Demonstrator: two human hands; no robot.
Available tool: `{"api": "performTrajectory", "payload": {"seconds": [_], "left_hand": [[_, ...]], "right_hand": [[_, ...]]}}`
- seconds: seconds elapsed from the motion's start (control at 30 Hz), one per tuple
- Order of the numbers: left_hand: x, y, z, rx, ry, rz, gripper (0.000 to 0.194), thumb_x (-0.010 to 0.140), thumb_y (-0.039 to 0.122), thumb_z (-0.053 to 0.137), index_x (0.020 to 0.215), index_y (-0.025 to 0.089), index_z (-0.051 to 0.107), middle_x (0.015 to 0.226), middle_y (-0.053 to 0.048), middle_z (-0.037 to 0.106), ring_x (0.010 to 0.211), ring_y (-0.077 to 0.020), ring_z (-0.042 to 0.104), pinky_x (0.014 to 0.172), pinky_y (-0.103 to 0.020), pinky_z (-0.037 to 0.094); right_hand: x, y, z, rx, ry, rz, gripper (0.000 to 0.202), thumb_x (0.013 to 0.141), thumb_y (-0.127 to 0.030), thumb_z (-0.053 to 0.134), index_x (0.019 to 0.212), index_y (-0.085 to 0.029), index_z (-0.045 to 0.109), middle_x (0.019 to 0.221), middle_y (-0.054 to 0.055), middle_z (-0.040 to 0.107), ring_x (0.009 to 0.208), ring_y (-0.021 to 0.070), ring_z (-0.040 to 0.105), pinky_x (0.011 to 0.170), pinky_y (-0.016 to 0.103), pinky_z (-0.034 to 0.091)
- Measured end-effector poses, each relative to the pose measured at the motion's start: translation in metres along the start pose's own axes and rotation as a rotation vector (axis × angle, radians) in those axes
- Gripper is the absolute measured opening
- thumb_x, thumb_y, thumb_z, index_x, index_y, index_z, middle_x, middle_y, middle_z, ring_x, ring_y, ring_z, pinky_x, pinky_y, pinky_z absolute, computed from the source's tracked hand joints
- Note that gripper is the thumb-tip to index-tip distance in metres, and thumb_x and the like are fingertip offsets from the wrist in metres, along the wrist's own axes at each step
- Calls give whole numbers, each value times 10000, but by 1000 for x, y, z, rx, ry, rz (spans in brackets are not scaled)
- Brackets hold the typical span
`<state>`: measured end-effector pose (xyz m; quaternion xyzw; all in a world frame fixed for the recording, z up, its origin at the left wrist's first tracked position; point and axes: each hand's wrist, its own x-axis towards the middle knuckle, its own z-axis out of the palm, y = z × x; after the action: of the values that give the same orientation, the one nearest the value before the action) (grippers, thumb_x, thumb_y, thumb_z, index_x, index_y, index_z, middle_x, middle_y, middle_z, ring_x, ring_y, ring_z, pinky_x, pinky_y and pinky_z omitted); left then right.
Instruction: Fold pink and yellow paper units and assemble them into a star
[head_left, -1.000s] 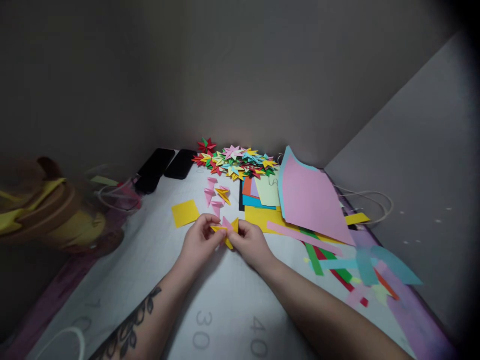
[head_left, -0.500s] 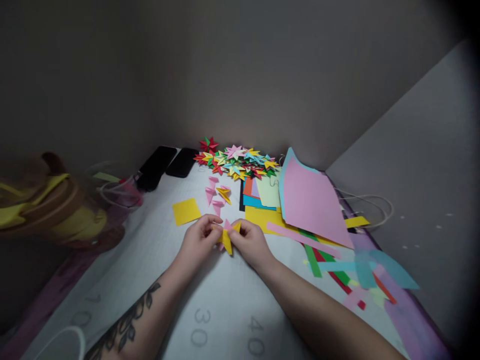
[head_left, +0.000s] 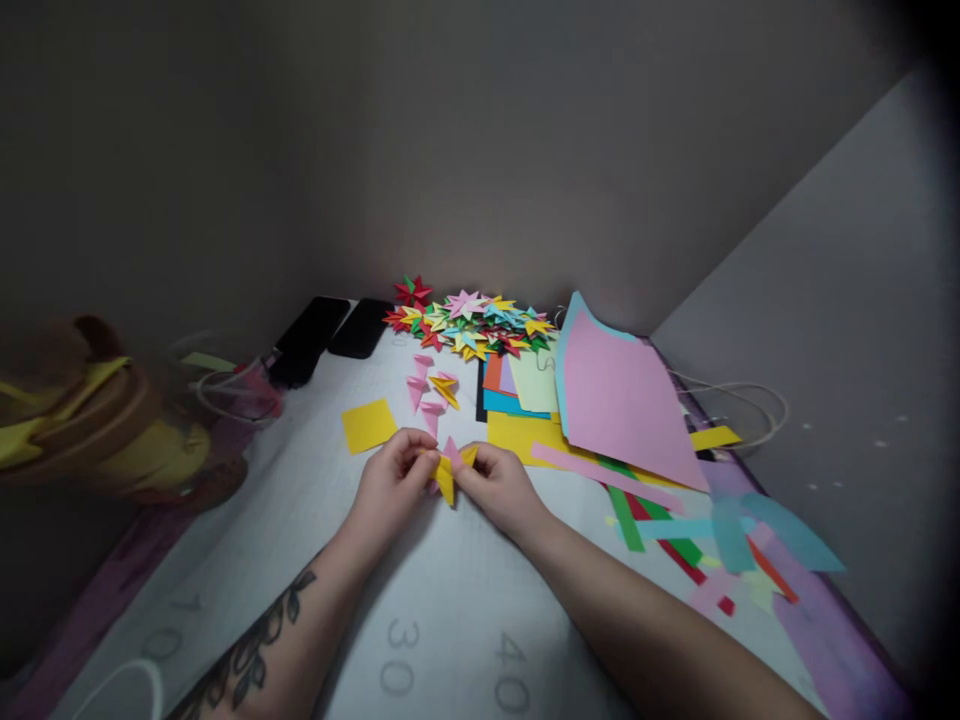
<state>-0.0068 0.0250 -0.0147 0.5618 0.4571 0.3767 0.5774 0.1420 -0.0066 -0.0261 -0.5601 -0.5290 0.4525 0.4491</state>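
Note:
Between my hands is a folded yellow and pink paper piece (head_left: 445,478), with a pink point up and a yellow point down. My left hand (head_left: 396,480) pinches its left side. On its right side, my right hand (head_left: 501,488) is closed on it with thumb and fingers. Just beyond lie several small folded pink pieces (head_left: 416,391) and a folded yellow piece (head_left: 445,389). A flat yellow square (head_left: 368,426) rests to the left of my left hand. The fingertips partly hide the held piece.
Many coloured paper stars (head_left: 472,322) are heaped at the back. Dark phones (head_left: 362,328) lie to their left. On the right are pink sheets (head_left: 622,390), coloured strips (head_left: 667,540) and a white cable (head_left: 757,400). A brown and yellow object (head_left: 112,430) stands far left.
The held paper piece has turned a little, and its lower yellow point has shifted left. Both hands keep their hold. The whole view has shifted slightly.

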Motion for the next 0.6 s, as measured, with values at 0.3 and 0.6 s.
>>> {"api": "performTrajectory", "payload": {"seconds": [0.3, 0.6], "left_hand": [[2, -2, -4, 118, 15, 67, 299, 700, 229, 646, 976, 174, 545, 711, 19, 570, 631, -115, 533, 581, -224, 429], [0, 1, -4, 138, 22, 132, 196, 707, 185, 627, 886, 185, 548, 741, 23, 578, 633, -108, 545, 572, -213, 442]], "right_hand": [[0, 2, 0, -7, 38, 3, 173, 777, -237, 551, 624, -167, 592, 575, -15, 605, 553, 104, 519, 551, 208, 406], [-1, 2, -2, 50, 25, -2, 179, 782, -244, 557, 629, -162, 601, 583, -11, 623, 545, 103, 533, 552, 213, 408]]}}
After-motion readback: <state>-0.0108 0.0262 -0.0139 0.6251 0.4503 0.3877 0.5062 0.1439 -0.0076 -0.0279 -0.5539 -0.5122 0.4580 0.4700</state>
